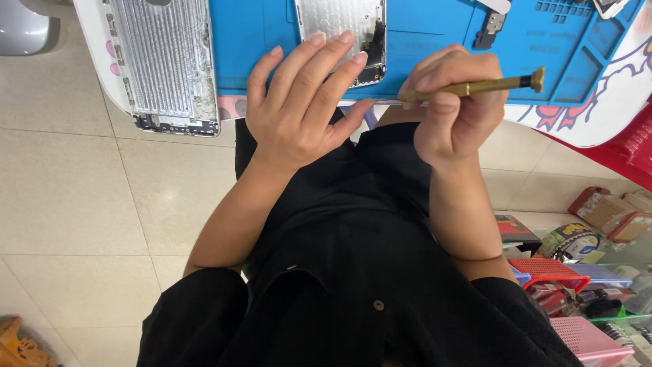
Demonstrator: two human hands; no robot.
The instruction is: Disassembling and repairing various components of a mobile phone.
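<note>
A head camera looks down over a person in dark clothing seated at a work surface, so the table edge runs along the top of the view.

Much is cut off. The blue repair mat [435, 41] runs out of the top edge, and the 2 stripped silver phone housings on it are only partly seen: a larger one [166, 61] at the left, hanging over the table edge, and a smaller one [343, 34] in the middle, its lower part under the left hand's fingertips. A small metal part [490, 27] on the mat is too small to identify.

The left hand [299, 102] lies palm down with its fingers spread slightly apart, tips resting on the smaller housing. The right hand [455, 102] is curled, thumb and fingers pinching a brass-coloured precision screwdriver [475, 86] held nearly level just beside the mat's near edge (its tip is hidden behind the left thumb).

At the lower right, on the floor, sit red and pink plastic baskets [553, 268] and several small boxes and packets [604, 211] in red, yellow and green; their labels are too blurred to make out. An orange object [17, 343] at the lower left corner is cropped.
</note>
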